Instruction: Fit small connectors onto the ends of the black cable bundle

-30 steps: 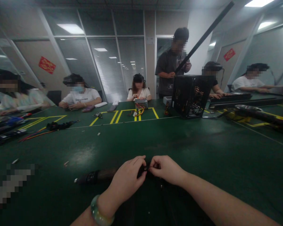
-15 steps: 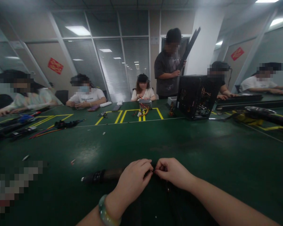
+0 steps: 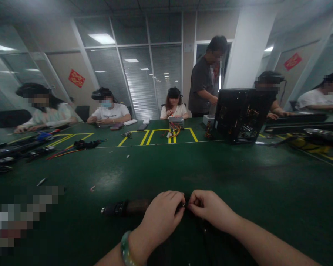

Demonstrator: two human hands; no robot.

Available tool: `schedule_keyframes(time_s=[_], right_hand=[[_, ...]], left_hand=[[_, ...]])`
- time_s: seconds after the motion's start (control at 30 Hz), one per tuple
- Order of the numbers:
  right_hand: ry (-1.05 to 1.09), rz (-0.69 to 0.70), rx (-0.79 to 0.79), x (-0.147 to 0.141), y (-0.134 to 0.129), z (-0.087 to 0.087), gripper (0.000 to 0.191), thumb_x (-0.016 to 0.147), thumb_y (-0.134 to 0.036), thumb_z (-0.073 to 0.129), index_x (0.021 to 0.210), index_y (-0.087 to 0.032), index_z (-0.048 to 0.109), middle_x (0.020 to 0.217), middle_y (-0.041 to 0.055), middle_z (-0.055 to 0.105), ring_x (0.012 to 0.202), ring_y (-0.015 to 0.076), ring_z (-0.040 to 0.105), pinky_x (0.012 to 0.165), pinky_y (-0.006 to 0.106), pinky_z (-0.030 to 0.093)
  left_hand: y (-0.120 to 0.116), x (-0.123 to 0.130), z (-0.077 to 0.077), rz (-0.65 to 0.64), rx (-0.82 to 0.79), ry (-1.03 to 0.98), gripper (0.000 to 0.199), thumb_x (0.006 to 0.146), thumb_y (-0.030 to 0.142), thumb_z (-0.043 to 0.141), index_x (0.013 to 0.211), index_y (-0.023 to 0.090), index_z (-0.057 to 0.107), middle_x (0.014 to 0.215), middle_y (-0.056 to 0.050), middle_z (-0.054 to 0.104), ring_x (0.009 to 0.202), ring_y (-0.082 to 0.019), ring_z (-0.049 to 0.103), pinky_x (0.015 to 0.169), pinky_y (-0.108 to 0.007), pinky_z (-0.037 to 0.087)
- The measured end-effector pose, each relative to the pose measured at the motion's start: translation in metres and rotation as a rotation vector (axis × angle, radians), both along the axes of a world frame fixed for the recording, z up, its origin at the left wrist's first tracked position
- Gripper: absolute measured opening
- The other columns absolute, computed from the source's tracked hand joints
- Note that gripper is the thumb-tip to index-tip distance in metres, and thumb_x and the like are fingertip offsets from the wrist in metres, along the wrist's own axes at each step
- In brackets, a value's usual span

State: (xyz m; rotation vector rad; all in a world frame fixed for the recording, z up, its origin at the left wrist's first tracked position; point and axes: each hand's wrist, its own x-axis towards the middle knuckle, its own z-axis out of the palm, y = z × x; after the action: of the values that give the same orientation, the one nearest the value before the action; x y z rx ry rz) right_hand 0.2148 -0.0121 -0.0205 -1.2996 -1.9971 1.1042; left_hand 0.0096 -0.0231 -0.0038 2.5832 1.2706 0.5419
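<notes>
My left hand [image 3: 165, 214], a green bangle [image 3: 127, 248] at its wrist, is closed with the thumb and fingers bent together. Facing it, almost touching, my right hand [image 3: 209, 207] pinches with thumb and forefinger. Something small and dark sits between the fingertips, too dim to make out. Behind my left hand lies a dark cylindrical tool [image 3: 124, 208] with a silver tip pointing left, perhaps an electric screwdriver; the hand hides its right end. A dark shape lies on the table under my forearms, its kind unclear.
A black computer case [image 3: 233, 114] stands at the far right of the green table [image 3: 155, 166]. Bundled cables [image 3: 87, 144] and black parts lie at left. Several people sit opposite; one person [image 3: 207, 81] stands behind the case. A power supply [image 3: 177, 122] with coloured wires is at the centre back.
The view has shifted slightly left, so things sit further right. My hands keep nearly the same pose. The standing person has lowered the long dark panel, which no longer shows upright.
</notes>
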Motion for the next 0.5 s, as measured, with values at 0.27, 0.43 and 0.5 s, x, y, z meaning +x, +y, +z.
schedule_keyframes(time_s=[0.27,0.43,0.5], right_hand=[[0.006,-0.004,-0.019,-0.0021,-0.0012,0.005,0.008,0.084,-0.023,0.06,0.081,-0.017,0.063,0.068,-0.0029,0.063,0.057,0.0094,0.055,0.049,0.016,0.037],[-0.011,-0.032,-0.013,-0.0028,-0.0023,0.0035,0.007,0.082,-0.022,0.059,0.08,-0.017,0.064,0.066,-0.0027,0.062,0.058,0.0102,0.055,0.049,0.016,0.036],[-0.011,-0.03,-0.012,-0.0028,-0.0022,0.0032,0.007,0.083,-0.022,0.059,0.08,-0.017,0.064,0.067,-0.0024,0.063,0.058,0.0104,0.056,0.049,0.016,0.036]], left_hand=[[-0.001,0.0003,0.0011,0.012,-0.008,0.007,0.012,0.086,0.017,0.057,0.096,0.023,0.056,0.102,0.0,0.062,0.096,-0.019,0.057,0.088,-0.035,0.043],[-0.0012,0.0007,0.0014,0.012,-0.01,0.01,0.012,0.086,0.016,0.054,0.096,0.022,0.057,0.103,-0.001,0.062,0.097,-0.02,0.057,0.088,-0.035,0.043],[-0.001,0.0008,0.0011,0.016,-0.009,0.002,0.011,0.087,0.017,0.054,0.096,0.022,0.057,0.103,-0.002,0.063,0.096,-0.02,0.057,0.088,-0.036,0.043]])
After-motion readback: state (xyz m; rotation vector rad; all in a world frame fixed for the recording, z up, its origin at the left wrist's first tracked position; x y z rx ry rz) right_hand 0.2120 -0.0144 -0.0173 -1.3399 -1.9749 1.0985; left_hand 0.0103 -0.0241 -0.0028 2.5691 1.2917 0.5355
